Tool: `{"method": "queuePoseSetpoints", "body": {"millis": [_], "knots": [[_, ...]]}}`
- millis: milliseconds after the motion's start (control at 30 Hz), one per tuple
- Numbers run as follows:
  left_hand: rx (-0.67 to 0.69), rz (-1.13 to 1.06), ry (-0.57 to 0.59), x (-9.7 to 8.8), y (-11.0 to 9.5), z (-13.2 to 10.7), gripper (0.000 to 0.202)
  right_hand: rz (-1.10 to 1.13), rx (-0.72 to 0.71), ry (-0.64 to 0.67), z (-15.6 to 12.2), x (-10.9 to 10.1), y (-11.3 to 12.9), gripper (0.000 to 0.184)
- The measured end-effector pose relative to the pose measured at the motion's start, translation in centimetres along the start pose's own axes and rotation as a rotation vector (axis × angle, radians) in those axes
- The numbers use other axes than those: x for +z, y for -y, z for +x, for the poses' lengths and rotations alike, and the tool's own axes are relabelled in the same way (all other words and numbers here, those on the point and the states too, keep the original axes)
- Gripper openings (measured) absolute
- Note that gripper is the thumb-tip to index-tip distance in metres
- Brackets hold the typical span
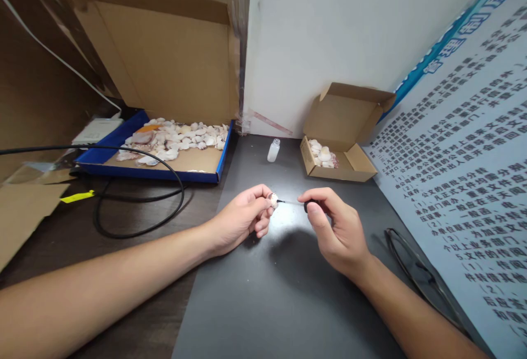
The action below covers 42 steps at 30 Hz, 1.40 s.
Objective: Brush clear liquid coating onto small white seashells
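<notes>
Between the thumb and fingers of my left hand [247, 215] is a small whitish seashell [272, 200] with brownish marks. My right hand [338, 231] pinches the black cap of a thin-stemmed brush [293, 202]. The brush's dark tip points left and meets the shell's edge; whether it presses on the surface I cannot tell. Beyond both hands a small bottle [273, 151] of whitish contents stands without a cap on the dark grey mat [247, 304].
At the back left, a blue-sided box [150, 171] holds many shells [181, 138]. A smaller cardboard box [341, 171] with some shells stands back right. Black cable [140, 235] loops on the left; glasses [424, 271] lie by the printed sheet [461, 156] on the right.
</notes>
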<state>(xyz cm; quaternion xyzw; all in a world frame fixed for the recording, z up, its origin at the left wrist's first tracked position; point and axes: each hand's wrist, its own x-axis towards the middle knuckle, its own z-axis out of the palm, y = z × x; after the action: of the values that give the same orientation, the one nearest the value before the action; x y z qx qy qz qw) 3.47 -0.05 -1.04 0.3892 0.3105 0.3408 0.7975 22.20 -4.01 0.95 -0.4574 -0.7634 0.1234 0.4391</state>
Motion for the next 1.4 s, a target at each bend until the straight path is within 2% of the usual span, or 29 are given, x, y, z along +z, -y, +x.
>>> {"method": "queuePoseSetpoints", "body": {"millis": [600,867,1067,1267,1400], "knots": [[0.005,0.01,-0.006,-0.2,0.1,-0.1,0.009,-0.09,0.103,0.019,0.2,0.2,-0.5,0.012],[0.167,-0.051,0.021,0.6,-0.7,-1.2,0.017,-0.09,0.203,0.117,0.1,0.7,-0.8,0.016],[0.259,-0.035,0.062,1.6,-1.4,-2.4,0.014,-0.022,0.157,0.136,-0.2,1.2,-0.1,0.011],[0.289,0.055,0.202,1.8,-0.8,-2.6,0.018,-0.071,0.078,0.157,-0.6,1.5,0.3,0.004],[0.292,0.084,0.211,1.6,-0.5,-2.5,0.019,-0.088,0.046,0.123,-0.8,1.7,0.5,0.007]]}}
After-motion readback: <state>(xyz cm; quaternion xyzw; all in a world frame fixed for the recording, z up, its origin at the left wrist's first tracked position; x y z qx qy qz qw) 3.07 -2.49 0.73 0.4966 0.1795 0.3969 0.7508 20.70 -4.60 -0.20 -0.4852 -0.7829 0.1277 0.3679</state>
